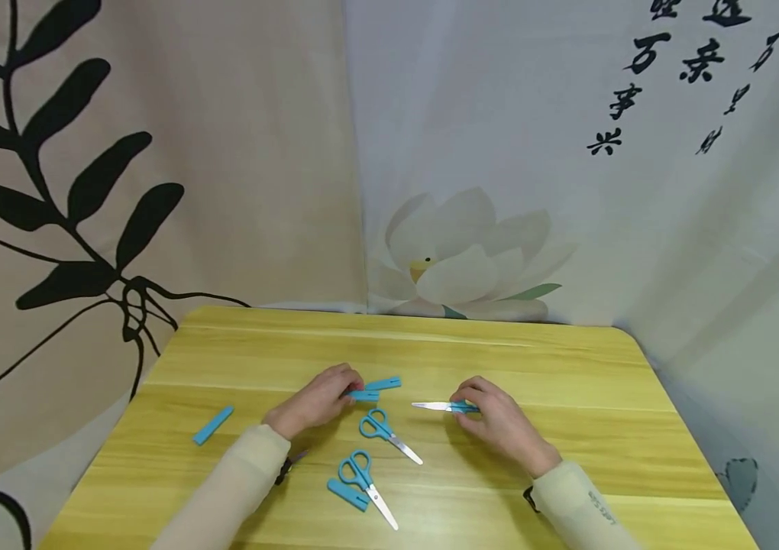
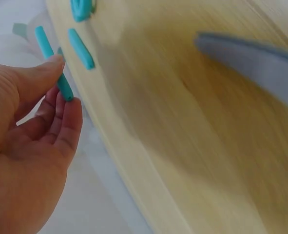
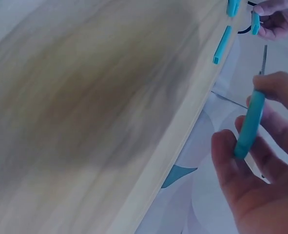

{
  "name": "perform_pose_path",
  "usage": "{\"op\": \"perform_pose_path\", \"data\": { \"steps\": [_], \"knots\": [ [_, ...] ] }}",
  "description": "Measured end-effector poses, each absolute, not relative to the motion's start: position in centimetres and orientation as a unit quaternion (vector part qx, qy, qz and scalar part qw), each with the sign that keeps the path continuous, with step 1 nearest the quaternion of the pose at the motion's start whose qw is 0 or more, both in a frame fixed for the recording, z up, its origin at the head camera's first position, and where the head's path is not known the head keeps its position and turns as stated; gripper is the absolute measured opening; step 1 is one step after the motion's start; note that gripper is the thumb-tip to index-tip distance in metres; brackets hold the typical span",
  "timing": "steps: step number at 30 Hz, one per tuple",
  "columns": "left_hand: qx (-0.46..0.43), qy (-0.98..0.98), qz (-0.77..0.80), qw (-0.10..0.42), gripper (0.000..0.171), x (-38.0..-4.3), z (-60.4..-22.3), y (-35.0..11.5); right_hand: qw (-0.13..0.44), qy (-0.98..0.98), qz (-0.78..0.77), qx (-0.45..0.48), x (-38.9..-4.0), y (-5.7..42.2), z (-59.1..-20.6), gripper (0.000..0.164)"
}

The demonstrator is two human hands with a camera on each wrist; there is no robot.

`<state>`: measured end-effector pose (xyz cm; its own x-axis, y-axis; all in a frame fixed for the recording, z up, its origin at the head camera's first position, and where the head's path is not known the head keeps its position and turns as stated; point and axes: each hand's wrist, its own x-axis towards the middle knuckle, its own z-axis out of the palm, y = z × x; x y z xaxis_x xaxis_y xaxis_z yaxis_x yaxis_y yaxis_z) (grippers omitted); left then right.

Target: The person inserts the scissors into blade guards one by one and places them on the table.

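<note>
My left hand [image 1: 321,396] pinches a blue blade cover [image 1: 365,396] between thumb and fingers; the left wrist view shows the cover [image 2: 45,43] slanting across the fingertips. Just beyond it, a second blue cover [image 1: 384,383] lies on the table. To the right, my right hand [image 1: 499,420] grips a pair of scissors [image 1: 431,406] by its blue handles, blades pointing left toward the cover. In the right wrist view the handle [image 3: 251,122] sits between thumb and fingers. A gap separates blade tip and held cover.
Two more blue-handled scissors lie on the table in front of my hands, one nearer the middle [image 1: 377,425] and one closer to me [image 1: 357,470]. Beside the closer pair is a blue cover [image 1: 347,495]. Another cover [image 1: 214,425] rests at the left. Printed curtains [image 1: 259,153] hang behind the table.
</note>
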<state>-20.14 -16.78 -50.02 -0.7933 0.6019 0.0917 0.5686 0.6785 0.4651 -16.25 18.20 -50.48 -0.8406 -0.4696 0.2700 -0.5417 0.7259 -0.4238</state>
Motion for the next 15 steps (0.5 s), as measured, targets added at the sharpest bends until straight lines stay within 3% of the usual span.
{"op": "perform_pose_path", "data": {
  "steps": [15],
  "knots": [
    [0.284, 0.916, 0.283, -0.014, 0.018, -18.1, -49.6, -14.3, 0.093, -0.927, 0.281, 0.23, -15.9, 18.0, -50.4, 0.018]
  ]
}}
